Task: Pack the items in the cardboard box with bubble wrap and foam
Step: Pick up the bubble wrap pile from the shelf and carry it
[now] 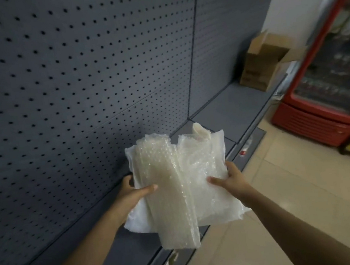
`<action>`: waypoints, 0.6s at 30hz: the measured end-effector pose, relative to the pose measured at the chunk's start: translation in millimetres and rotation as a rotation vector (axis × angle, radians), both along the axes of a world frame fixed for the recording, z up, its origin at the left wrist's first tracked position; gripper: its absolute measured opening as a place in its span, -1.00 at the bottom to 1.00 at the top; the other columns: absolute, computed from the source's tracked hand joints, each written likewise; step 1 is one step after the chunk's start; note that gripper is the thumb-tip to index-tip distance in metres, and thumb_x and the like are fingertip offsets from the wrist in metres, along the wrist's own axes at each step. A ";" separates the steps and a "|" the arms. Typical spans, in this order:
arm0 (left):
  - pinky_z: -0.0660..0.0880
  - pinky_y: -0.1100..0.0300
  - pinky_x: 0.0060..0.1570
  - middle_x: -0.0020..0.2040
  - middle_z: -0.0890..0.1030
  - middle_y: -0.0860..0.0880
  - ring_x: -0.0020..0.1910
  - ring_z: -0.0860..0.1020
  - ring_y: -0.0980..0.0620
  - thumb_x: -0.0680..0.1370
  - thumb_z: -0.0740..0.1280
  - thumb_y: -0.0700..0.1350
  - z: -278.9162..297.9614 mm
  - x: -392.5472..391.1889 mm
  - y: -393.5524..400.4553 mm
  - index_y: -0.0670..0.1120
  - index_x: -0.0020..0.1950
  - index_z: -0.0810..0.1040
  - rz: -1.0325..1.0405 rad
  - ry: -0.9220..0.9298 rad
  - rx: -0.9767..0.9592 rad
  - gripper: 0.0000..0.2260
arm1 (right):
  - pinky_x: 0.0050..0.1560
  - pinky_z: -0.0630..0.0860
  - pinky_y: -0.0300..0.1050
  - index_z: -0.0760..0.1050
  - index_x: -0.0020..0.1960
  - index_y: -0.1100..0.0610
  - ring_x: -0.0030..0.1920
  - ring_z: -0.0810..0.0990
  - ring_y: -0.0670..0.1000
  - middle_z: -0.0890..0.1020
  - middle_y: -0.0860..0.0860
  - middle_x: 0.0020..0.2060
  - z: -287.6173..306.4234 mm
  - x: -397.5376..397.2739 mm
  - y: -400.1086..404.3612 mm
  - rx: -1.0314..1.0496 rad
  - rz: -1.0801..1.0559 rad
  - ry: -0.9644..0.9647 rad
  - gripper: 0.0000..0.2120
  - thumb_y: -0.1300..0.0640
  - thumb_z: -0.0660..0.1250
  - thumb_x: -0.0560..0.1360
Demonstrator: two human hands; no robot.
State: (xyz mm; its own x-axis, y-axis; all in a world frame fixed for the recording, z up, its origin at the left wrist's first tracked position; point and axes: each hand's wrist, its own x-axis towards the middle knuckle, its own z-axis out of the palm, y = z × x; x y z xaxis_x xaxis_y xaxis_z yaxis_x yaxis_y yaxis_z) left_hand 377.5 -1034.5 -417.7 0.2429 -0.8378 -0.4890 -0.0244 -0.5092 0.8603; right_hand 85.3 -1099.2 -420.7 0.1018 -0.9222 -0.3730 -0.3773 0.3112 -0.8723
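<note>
A thick bundle of folded bubble wrap and white foam sheets is held in the air over the front edge of a grey shelf. My left hand grips its left side, thumb on top and fingers hidden behind. My right hand grips its right side the same way. An open cardboard box stands far off at the shelf's right end, its flaps up. What the box holds cannot be seen.
A grey pegboard wall fills the left. The grey shelf runs along its foot. A red glass-door fridge stands at the right on a beige tiled floor. A small bottle lies below the shelf edge.
</note>
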 end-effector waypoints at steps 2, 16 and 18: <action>0.47 0.00 0.15 0.25 0.51 -0.06 0.13 0.50 -0.06 0.37 0.56 -0.05 6.2 -27.3 -21.7 -0.05 0.48 0.22 -0.058 -0.025 -0.005 -0.21 | 0.09 0.60 0.18 0.27 0.32 -0.05 0.07 0.60 0.07 0.54 -0.03 0.15 1.6 -30.0 -4.8 -0.009 -0.049 -0.024 -0.25 -0.11 0.56 0.26; 0.48 -0.01 0.13 0.27 0.50 -0.09 0.12 0.51 -0.11 0.33 0.58 -0.03 35.7 -262.4 -179.0 -0.07 0.46 0.22 -0.384 -0.076 -0.029 -0.18 | 0.10 0.60 0.19 0.27 0.27 -0.13 0.05 0.65 0.11 0.60 0.02 0.11 7.7 -259.8 -64.1 -0.027 -0.395 -0.133 -0.27 -0.07 0.58 0.24; 0.48 -0.02 0.17 0.33 0.48 -0.12 0.15 0.51 -0.12 0.33 0.59 -0.03 36.7 -290.8 -200.0 -0.07 0.48 0.21 -0.426 -0.079 -0.030 -0.17 | 0.11 0.59 0.18 0.26 0.25 -0.15 0.05 0.64 0.09 0.59 -0.01 0.09 6.9 -284.7 -75.3 -0.033 -0.432 -0.123 -0.30 -0.07 0.58 0.25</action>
